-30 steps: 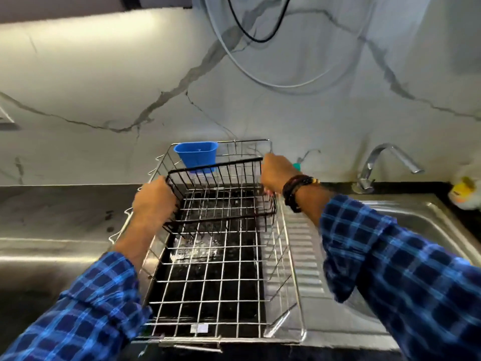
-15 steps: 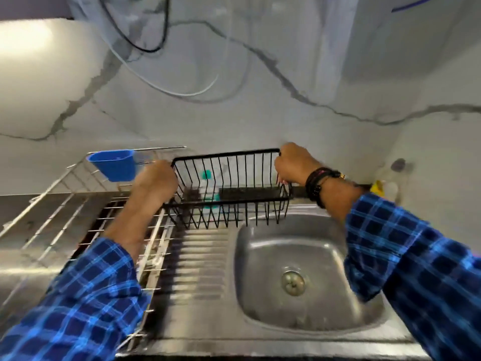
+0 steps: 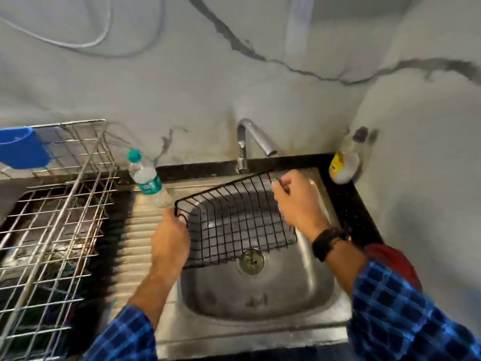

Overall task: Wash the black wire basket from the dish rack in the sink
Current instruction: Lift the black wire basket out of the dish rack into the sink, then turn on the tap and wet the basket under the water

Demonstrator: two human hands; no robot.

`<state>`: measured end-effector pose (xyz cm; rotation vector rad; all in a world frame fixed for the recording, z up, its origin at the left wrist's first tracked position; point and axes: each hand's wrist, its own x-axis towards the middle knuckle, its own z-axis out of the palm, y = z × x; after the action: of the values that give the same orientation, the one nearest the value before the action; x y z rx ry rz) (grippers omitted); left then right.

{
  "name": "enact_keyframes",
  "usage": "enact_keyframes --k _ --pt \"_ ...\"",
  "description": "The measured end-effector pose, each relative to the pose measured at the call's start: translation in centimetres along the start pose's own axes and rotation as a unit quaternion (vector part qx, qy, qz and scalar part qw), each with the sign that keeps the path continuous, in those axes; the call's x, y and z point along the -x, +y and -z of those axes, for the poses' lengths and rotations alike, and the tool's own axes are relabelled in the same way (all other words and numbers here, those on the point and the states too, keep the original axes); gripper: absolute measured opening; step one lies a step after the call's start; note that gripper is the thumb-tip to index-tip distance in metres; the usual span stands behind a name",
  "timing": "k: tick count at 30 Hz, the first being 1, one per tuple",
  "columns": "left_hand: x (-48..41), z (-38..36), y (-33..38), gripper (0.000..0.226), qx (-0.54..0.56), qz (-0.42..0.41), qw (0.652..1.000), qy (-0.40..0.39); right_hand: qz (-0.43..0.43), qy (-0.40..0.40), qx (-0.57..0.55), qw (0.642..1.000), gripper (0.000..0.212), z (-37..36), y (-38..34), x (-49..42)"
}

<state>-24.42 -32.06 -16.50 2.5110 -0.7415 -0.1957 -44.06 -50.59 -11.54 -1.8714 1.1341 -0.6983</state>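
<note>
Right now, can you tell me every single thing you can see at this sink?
black wire basket: one, black, held tilted over the sink
sink: one, silver steel, in the middle
tap: one, silver, behind the sink
dish rack: one, silver wire, left of the sink
blue cup: one, blue, on the rack's far corner
plastic bottle: one, clear with teal cap, between rack and sink
soap bottle: one, yellow label, far right corner
red thing: one, red, by the right arm, blurred
wristband: one, black, right wrist
sleeves: two, blue checked
left hand: one, grips the basket's left edge
right hand: one, grips the basket's far right rim
</note>
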Motion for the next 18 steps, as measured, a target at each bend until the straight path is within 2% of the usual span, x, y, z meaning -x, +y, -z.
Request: enact_keyframes --k 6,9,11,14,18 --pt "-1.4 -3.5 -0.2 0.029 0.010 0.015 0.997 -0.074 -0.178 -0.066 -0.023 0.982 0.005 -3.0 8.3 -0.1" --pt "-2.4 -6.2 0.2 0.035 -0.012 0.037 0.987 -0.153 -0.222 -0.117 0.009 0.968 0.031 -3.6 11.6 -1.8" --pt "-2.6 -7.9 0.1 0.051 -0.018 0.087 0.975 -0.203 -0.248 -0.128 0.019 0.960 0.044 -3.9 13.1 -2.5" --pt "-2.4 -10.8 -0.7 0.069 0.000 0.123 0.964 -0.237 -0.265 -0.139 0.051 0.953 0.050 -3.9 14.5 -2.9" --pt "-2.7 -13.7 -1.8 0.059 0.040 0.147 0.961 -0.231 -0.289 -0.147 0.039 0.945 0.052 -4.5 16.5 -3.5"
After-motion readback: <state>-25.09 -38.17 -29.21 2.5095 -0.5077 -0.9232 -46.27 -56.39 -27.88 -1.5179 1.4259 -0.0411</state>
